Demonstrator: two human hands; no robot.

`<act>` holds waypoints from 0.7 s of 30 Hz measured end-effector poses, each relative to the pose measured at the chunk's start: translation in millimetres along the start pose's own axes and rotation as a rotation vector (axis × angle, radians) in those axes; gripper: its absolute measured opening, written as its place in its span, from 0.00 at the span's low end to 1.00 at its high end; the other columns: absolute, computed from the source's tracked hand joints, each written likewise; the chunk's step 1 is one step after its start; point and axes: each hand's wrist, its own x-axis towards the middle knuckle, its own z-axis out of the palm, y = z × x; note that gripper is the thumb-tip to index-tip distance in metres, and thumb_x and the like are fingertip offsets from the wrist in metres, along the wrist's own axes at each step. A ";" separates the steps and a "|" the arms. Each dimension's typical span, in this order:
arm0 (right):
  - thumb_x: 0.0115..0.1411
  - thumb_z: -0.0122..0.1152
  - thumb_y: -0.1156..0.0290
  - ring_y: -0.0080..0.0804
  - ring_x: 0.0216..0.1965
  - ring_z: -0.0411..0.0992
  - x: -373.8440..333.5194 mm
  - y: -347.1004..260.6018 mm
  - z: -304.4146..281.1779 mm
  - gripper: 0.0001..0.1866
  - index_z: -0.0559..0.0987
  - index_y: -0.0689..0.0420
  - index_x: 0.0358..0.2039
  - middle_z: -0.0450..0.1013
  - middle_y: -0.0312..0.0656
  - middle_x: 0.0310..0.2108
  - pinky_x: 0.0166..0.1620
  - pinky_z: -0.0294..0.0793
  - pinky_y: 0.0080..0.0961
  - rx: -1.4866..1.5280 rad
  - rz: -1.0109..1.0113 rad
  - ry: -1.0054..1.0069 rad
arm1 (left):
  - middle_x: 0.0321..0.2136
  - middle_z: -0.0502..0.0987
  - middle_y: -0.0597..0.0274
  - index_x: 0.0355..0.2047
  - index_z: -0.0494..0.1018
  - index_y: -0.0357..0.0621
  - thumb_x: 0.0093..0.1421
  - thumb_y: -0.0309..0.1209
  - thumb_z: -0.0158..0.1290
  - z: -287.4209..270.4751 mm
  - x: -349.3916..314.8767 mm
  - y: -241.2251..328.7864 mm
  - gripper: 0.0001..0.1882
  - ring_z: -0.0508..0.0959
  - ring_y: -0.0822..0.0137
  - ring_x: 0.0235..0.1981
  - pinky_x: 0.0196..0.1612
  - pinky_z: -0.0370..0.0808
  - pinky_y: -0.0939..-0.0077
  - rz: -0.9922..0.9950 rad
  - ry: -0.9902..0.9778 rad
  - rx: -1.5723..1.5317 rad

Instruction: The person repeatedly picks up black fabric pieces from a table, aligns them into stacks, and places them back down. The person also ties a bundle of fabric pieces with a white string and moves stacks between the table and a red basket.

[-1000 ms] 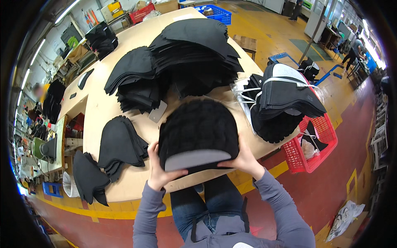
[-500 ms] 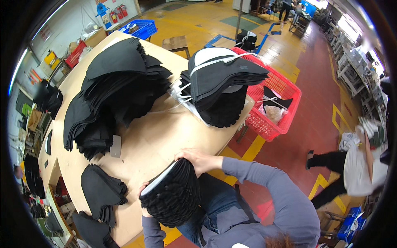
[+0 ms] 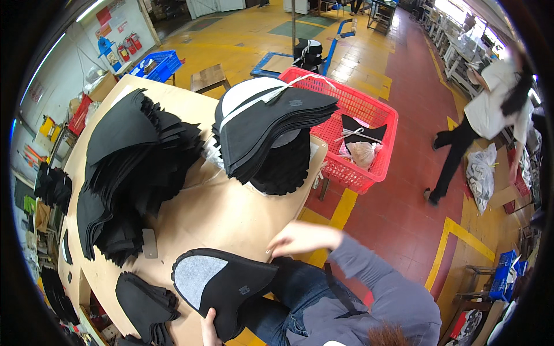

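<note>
A stack of black curved fabric pieces (image 3: 239, 279) leans against my lap at the table edge, its face turned up and showing a light grey rounded patch (image 3: 199, 275). My left hand (image 3: 210, 328) grips its lower edge, thumb on the face and fingers hidden behind. Over the stack's right-hand tip hovers my right hand (image 3: 303, 237), slightly blurred, its fingers drawn together; whether anything is between them I cannot make out. Beside the stack, on the left, lies a smaller pile of black pieces (image 3: 144, 300).
Large black stacks (image 3: 130, 155) cover the table's left side. A bundle tied with white strip (image 3: 271, 121) stands at the far right corner, next to a red basket (image 3: 360, 179). A grey flat piece (image 3: 149, 243) lies on the tabletop (image 3: 202, 207). A person (image 3: 490, 109) walks at right.
The stack has turned from edge-up to face-up, baring the grey patch. My right hand has left its top and moved right. The view has shifted, and the person at right has moved.
</note>
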 end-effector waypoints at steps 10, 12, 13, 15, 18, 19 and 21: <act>0.62 0.59 0.63 0.30 0.24 0.74 -96.1 286.3 -244.1 0.13 0.80 0.61 0.37 0.78 0.41 0.26 0.33 0.78 0.30 0.311 0.574 1.066 | 0.41 0.79 0.49 0.51 0.73 0.35 0.61 0.32 0.59 70.9 -31.2 110.3 0.20 0.77 0.51 0.48 0.46 0.75 0.61 0.111 0.268 1.227; 0.62 0.59 0.63 0.31 0.24 0.75 -56.7 302.9 -238.7 0.13 0.80 0.61 0.37 0.79 0.42 0.27 0.34 0.78 0.30 0.250 0.562 1.015 | 0.51 0.75 0.47 0.59 0.67 0.34 0.63 0.34 0.58 -40.2 -17.9 28.6 0.27 0.76 0.56 0.53 0.51 0.75 0.67 0.388 0.274 0.647; 0.61 0.59 0.63 0.32 0.25 0.76 -50.2 307.4 -237.0 0.13 0.81 0.61 0.38 0.79 0.43 0.27 0.34 0.78 0.31 0.168 0.590 1.027 | 0.56 0.72 0.46 0.60 0.65 0.33 0.64 0.31 0.56 -6.1 -43.5 56.9 0.26 0.75 0.59 0.54 0.54 0.74 0.68 0.375 0.298 0.680; 0.61 0.59 0.64 0.33 0.27 0.77 -42.2 314.1 -234.7 0.13 0.81 0.60 0.38 0.79 0.46 0.28 0.35 0.79 0.33 0.023 0.649 1.073 | 0.57 0.72 0.47 0.62 0.64 0.39 0.64 0.31 0.56 4.7 -68.4 95.7 0.27 0.74 0.58 0.55 0.59 0.71 0.69 0.202 0.329 0.795; 0.59 0.59 0.65 0.36 0.30 0.80 -63.4 301.4 -245.8 0.13 0.82 0.59 0.40 0.80 0.50 0.30 0.36 0.79 0.35 -0.240 0.794 1.176 | 0.56 0.72 0.49 0.62 0.65 0.41 0.65 0.32 0.56 -42.4 -43.4 81.6 0.26 0.74 0.58 0.54 0.60 0.70 0.70 0.187 0.376 0.783; 0.59 0.59 0.65 0.37 0.31 0.80 -59.9 294.3 -246.0 0.13 0.83 0.59 0.40 0.80 0.51 0.31 0.36 0.79 0.36 -0.324 0.828 1.191 | 0.55 0.74 0.49 0.60 0.66 0.39 0.65 0.34 0.56 -77.5 -28.0 61.9 0.26 0.75 0.59 0.54 0.59 0.70 0.70 0.301 0.406 0.717; 0.58 0.59 0.64 0.40 0.32 0.81 -63.4 274.4 -252.9 0.15 0.83 0.58 0.43 0.80 0.54 0.34 0.39 0.79 0.39 -0.332 0.604 1.455 | 0.52 0.76 0.50 0.57 0.69 0.33 0.65 0.38 0.56 -148.3 -14.6 16.6 0.26 0.76 0.62 0.52 0.58 0.70 0.72 0.529 0.456 0.577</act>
